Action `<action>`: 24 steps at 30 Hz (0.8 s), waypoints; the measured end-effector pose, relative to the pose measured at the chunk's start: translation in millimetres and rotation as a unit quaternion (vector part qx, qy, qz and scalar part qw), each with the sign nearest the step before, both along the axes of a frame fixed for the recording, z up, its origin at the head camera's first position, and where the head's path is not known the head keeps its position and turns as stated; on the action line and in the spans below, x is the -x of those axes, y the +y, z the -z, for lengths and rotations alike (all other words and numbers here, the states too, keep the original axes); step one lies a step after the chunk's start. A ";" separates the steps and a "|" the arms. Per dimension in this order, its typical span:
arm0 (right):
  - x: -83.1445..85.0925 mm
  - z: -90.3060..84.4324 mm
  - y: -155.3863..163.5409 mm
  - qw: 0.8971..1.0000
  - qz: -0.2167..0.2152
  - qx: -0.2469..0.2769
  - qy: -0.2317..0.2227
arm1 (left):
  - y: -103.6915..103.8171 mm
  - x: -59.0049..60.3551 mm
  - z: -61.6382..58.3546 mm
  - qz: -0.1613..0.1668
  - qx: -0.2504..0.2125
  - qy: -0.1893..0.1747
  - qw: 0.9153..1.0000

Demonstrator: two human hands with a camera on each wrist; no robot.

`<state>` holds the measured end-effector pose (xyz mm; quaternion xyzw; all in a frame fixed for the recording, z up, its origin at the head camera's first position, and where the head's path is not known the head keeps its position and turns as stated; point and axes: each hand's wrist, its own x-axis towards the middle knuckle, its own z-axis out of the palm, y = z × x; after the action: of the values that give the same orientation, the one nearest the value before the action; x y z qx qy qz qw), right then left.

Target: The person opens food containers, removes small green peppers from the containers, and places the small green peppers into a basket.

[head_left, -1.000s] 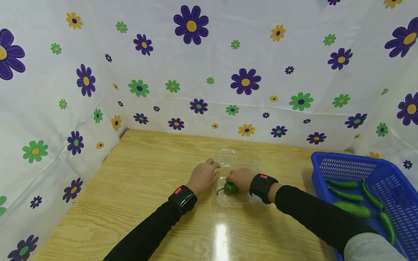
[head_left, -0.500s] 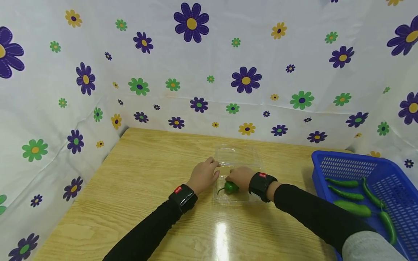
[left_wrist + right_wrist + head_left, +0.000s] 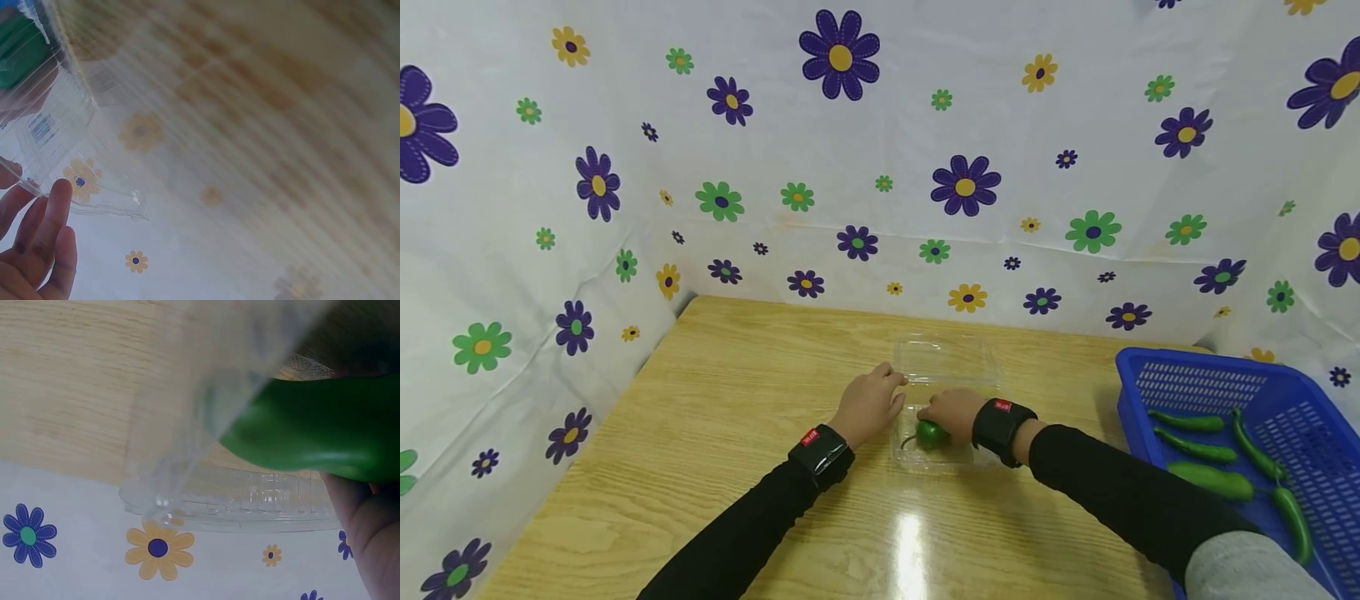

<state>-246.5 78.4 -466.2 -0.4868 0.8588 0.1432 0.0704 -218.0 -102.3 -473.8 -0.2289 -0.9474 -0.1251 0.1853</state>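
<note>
**Clear box and pepper: present state**

Your right hand [image 3: 953, 410] sits inside the clear plastic box [image 3: 947, 367] at table centre, fingers curled over a green pepper [image 3: 931, 433] and gripping it. The pepper lies in the near half of the box, its stem pointing toward 9 o'clock. In the right wrist view the pepper [image 3: 325, 428] fills the upper right, with the box wall [image 3: 237, 500] just below it.

Your left hand [image 3: 868, 404] rests at the box's 9 o'clock edge, fingers extended and relaxed, fingertips touching the rim. The left wrist view shows one finger [image 3: 53, 212] straight against the clear edge [image 3: 94, 206].

At 3 o'clock, well apart from the box, a blue basket [image 3: 1187, 367] holds several long green peppers [image 3: 1195, 451]. Your right forearm lies between the box and the basket. The wooden table [image 3: 737, 375] is enclosed by a flowered cloth [image 3: 850, 150] from 9 through 12 to 3 o'clock.
</note>
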 end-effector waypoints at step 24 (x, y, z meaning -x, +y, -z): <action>0.4 -50.6 18.9 0.990 0.025 0.106 -0.084 | 3.3 -2.1 -2.7 0.021 -0.054 -0.043 0.997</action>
<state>-246.9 97.3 -415.6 -0.4798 0.8723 0.0078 0.0943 -215.9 -99.0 -471.1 -0.2327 -0.9414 -0.1898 0.1537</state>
